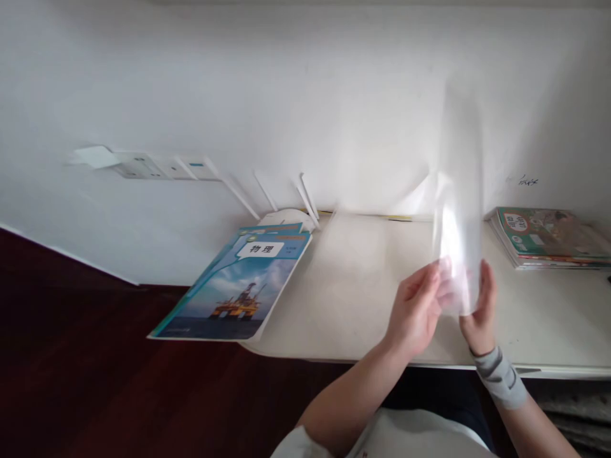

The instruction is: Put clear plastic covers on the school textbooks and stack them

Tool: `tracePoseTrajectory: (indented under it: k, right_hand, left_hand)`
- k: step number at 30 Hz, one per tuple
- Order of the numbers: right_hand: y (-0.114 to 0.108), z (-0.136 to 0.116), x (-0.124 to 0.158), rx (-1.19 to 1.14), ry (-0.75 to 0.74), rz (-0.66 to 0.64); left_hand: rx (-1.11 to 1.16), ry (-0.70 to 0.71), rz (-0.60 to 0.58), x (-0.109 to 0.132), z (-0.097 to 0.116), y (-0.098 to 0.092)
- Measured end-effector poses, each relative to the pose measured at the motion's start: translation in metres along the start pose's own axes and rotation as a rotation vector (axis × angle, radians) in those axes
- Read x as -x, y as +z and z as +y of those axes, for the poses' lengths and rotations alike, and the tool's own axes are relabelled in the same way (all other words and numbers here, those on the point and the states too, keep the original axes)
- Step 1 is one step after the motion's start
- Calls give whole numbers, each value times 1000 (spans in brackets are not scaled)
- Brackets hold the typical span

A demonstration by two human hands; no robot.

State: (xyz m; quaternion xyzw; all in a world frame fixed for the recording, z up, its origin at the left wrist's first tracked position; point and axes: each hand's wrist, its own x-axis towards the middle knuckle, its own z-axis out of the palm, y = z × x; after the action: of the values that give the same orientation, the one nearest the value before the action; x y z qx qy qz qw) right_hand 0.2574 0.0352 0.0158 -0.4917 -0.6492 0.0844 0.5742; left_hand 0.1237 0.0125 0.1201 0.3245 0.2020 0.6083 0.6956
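Observation:
A clear, shiny plastic sheet or sleeve (461, 191), blurred by motion, stands upright above the front part of the white desk. Its lower end is between my two hands. My left hand (417, 308) grips its left side, with the fingers closed on it and partly seen through the plastic. My right hand (481, 315), with a grey band on the wrist, holds the lower right edge. Whether the plastic is folded or rolled cannot be made out.
Blue physics books (248, 280) overhang the left end of the desk (344, 312), in front of a white router (286, 218) with antennas. A stack of books (548, 235) lies at the right. Sockets (165, 166) are on the wall.

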Motion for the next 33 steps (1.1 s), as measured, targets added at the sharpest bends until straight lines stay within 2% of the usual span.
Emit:
tracePoseTrajectory:
  k: [2, 4, 6, 8, 11, 14, 18, 20, 22, 24, 25, 27, 29, 31, 33]
  right_hand:
    - [-12, -7, 0, 107, -75, 103]
    - [-22, -12, 1, 239, -234, 96]
    - [-26, -15, 5, 388, -381, -16]
    - [-26, -13, 14, 546, -426, -196]
    - [-25, 4, 33, 720, -361, -447]
    - [-32, 23, 54, 812, -300, -541]
    - [-42, 24, 71, 893, -247, -577]
    - [-44, 19, 74, 913, -230, -587]
    - [-45, 18, 76, 908, -234, -590]
    - [-46, 22, 79, 869, -254, -560]
    - [-47, 25, 81, 840, -267, -533]
    - [-46, 31, 82, 769, -294, -471]
    - [-45, 35, 82, 701, -316, -425]
    - [-42, 37, 79, 645, -329, -396]
    - [-40, 40, 76, 610, -344, -380]
  left_hand:
    - [44, -1, 76, 13, 13, -9]
    - [52, -12, 220, 20, 21, -29]
    - [7, -36, 409, 25, 21, -56]
    - [-99, -61, 553, 29, 14, -85]
    - [-335, -90, 561, 36, 3, -126]
    - [-620, -125, 555, 42, -2, -154]
    - [-1141, -155, 547, 40, 0, -167]
    - [-1423, -42, 531, 36, 4, -168]
    - [-1687, 135, 516, 32, 14, -168]
    - [-1928, 258, 537, 27, 33, -170]
    - [-2040, 268, 572, 26, 45, -172]
    - [-2234, 183, 689, 25, 71, -179]
    - [-2364, 8, 812, 27, 94, -187]
    - [-2421, -171, 859, 30, 107, -195]
    - [-2414, -274, 855, 34, 111, -200]
